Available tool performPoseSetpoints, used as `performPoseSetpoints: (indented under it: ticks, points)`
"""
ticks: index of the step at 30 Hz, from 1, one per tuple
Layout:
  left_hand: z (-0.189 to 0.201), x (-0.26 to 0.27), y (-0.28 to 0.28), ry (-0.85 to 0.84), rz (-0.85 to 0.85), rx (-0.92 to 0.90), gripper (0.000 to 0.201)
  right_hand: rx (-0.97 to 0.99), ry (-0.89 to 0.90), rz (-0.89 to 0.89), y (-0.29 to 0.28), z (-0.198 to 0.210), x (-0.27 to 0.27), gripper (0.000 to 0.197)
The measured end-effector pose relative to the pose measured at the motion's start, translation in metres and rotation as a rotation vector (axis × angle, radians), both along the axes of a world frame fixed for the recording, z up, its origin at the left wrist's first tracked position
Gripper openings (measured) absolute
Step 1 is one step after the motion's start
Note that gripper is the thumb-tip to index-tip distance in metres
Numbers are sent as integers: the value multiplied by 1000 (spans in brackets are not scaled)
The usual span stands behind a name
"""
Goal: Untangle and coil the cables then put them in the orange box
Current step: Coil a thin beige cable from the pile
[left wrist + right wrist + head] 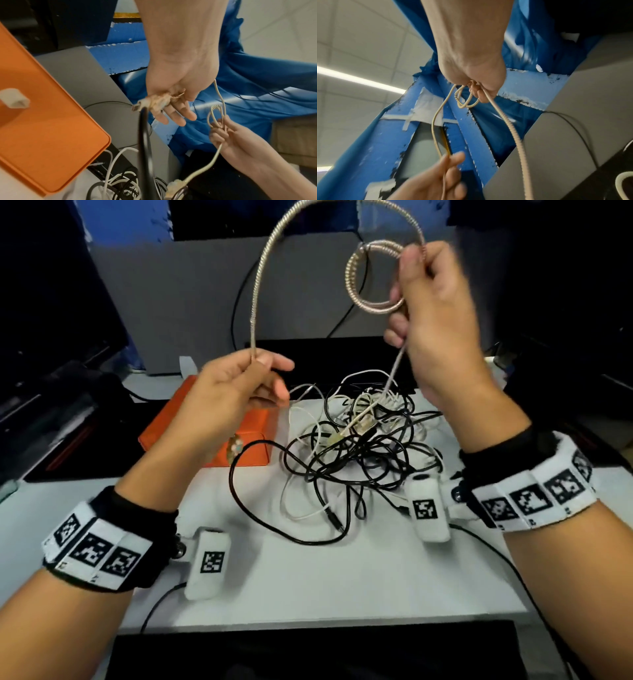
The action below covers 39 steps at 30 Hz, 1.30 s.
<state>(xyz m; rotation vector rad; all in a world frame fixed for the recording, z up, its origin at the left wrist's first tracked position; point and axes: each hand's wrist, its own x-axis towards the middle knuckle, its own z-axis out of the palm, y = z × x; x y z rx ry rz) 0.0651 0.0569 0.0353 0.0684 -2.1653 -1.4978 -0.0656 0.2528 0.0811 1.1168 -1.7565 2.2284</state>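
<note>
Above the middle of the desk [308, 594], a beige spring-wrapped cable [274, 248] is being wound into loops, and the step in hand looks like feeding the next turn onto the small coil. To do it well, I judge the feeding hand should let the cable slide rather than drag it, keep each new loop the same size as those already made, and lift the trailing end clear of the pile so no black lead rides up with it.

Starting at the left, the orange box [205, 436] sits toward the desk's far left edge, its lid apparently on, so it will need opening before anything goes in. Over it, the left hand [236, 392] pinches the cable between thumb and forefinger; its other fingers are loosely extended. The left wrist view also shows a connector tucked against that palm, with a black cable hanging by it.

From that pinch the cable arches high and comes down to the right hand [438, 313], whose fingers are curled round two or three finished loops. One strand drops from this hand into the tangle of black and white cables [359, 453] lying on the desk's middle, just right of the box.
</note>
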Motion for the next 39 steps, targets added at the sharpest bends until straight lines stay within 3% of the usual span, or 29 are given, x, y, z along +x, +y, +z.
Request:
performPoseSetpoints:
  ticks: [5, 7, 10, 12, 14, 15, 17, 18, 20, 23, 26, 30, 33, 36, 39]
  points:
    - [2, 6, 30, -55, -108, -284, 38, -97, 29, 96, -15, -9, 33, 16]
    - [3, 10, 49, -98, -188, -381, 31, -167, -6, 128, -17, -11, 41, 16]
    - [-3, 11, 66, -72, -176, -515, 31, -222, -10, 87, -16, -9, 44, 15]
    - [-7, 8, 64, 29, -75, -455, 26, -161, -49, 51, -10, -7, 37, 14]
    - [-5, 7, 56, 60, 12, -320, 25, 83, -83, -49, -2, -8, 22, 11]
    - [-3, 6, 51, 37, 27, -289, 26, 273, -76, -129, 4, -8, 15, 21]
    - [-2, 5, 40, -43, 34, -300, 26, 603, -9, -298, 14, -8, 8, 63]
    - [-1, 4, 35, -72, 39, -317, 26, 667, 44, -361, 18, -5, 10, 78]
    - [-1, 4, 28, -121, 19, -347, 25, 627, 224, -392, 19, -2, 27, 89]
    - [7, 10, 31, -117, -96, -360, 27, 648, 550, -182, 8, -3, 50, 78]
    - [15, 18, 32, -38, -78, -331, 38, 740, 615, 12, -2, -11, 58, 48]
    - [18, 29, 23, -52, -93, -245, 30, 741, 605, -12, -1, -20, 58, 36]
    - [22, 34, 20, -82, -122, -212, 36, 703, 666, -22, 10, -27, 53, 22]
    - [28, 32, 26, -39, -164, -182, 29, 630, 576, -69, 19, -32, 50, 18]
    - [27, 22, 35, 12, -101, -182, 29, 607, 510, -136, 20, -36, 47, 17]
